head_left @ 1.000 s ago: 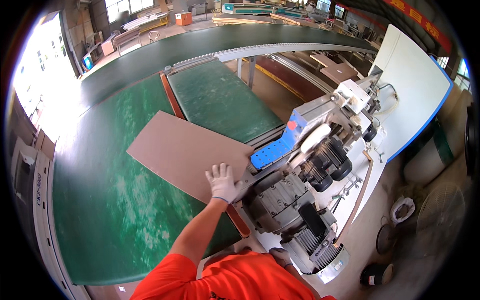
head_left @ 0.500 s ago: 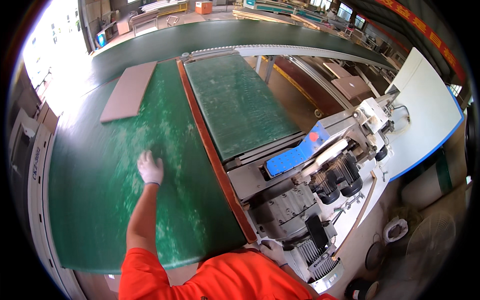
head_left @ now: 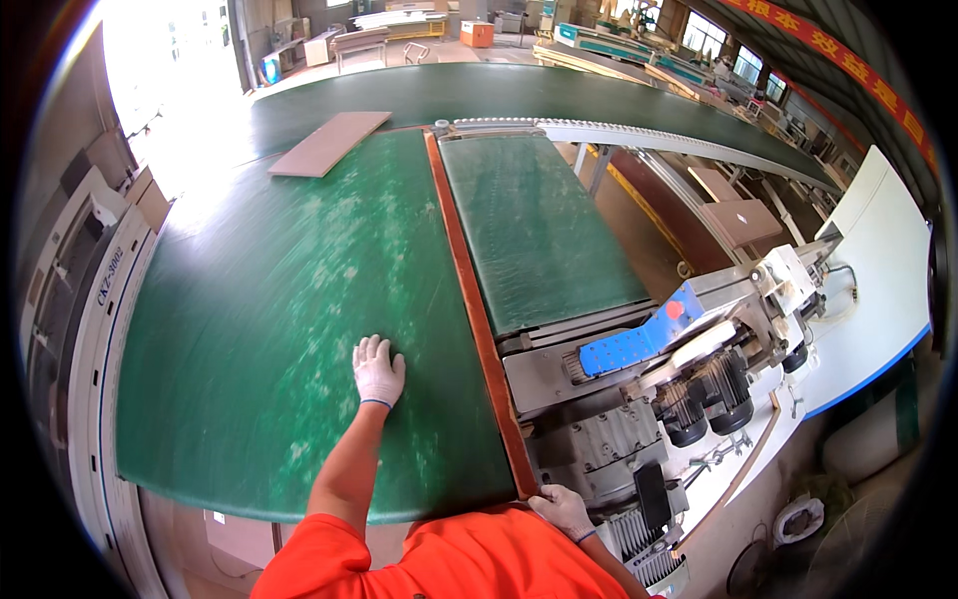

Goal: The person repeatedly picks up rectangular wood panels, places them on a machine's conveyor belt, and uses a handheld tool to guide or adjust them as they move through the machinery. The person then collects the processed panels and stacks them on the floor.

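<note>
My left hand (head_left: 378,371), in a white glove, is open with its fingers spread over the scuffed green conveyor belt (head_left: 249,329). Whether the palm presses on the belt I cannot tell. At the near end of the reddish-brown strip (head_left: 483,349) beside the belt, my gloved right hand (head_left: 565,511) rests with its fingers loosely extended against the strip's end. It appears to hold nothing. Farther off, a flat brownish-pink panel (head_left: 329,146) lies askew across the far end of the belt, well beyond both hands.
Right of the strip stand a second green belt (head_left: 539,235) and a machine with a blue guard (head_left: 629,349) and black motors (head_left: 726,391). A long dark green conveyor (head_left: 499,92) crosses behind. A white machine frame (head_left: 105,299) borders the left side.
The panel has travelled away from me toward the far conveyor. My left hand has shifted slightly right, closer to the strip. The view has turned left, and more of my right hand shows.
</note>
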`<state>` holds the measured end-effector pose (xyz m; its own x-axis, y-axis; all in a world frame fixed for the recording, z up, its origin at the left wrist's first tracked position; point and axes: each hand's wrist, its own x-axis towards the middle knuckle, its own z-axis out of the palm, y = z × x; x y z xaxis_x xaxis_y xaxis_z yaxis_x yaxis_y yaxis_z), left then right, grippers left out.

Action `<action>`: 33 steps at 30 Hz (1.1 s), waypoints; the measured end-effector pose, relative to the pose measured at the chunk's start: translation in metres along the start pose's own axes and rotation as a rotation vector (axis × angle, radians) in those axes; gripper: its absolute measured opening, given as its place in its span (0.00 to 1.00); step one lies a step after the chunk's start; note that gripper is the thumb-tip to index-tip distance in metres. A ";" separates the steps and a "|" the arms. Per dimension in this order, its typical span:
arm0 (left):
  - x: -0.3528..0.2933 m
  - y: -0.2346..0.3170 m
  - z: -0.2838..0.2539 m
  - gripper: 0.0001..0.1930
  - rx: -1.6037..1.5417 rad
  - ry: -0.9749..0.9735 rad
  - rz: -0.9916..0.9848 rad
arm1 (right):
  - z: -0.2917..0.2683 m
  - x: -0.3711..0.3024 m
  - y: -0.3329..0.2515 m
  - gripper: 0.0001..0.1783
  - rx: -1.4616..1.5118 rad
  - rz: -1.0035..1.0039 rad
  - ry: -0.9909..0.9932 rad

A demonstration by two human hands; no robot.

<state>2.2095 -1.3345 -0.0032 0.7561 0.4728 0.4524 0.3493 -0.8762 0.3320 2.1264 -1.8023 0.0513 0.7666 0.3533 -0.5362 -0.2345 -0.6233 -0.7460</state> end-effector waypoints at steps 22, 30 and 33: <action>-0.026 0.047 0.001 0.22 -0.083 -0.034 0.115 | 0.010 0.016 0.016 0.39 -0.362 -0.073 0.002; -0.024 0.050 0.004 0.22 -0.082 -0.057 0.125 | 0.014 0.018 0.022 0.42 -0.343 -0.077 0.010; -0.022 0.052 0.004 0.22 -0.090 -0.061 0.129 | 0.015 0.020 0.026 0.41 -0.342 -0.090 0.020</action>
<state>2.2135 -1.3906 0.0007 0.8245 0.3478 0.4463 0.1981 -0.9163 0.3480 2.1265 -1.8012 0.0149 0.7875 0.4060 -0.4637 0.0461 -0.7891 -0.6126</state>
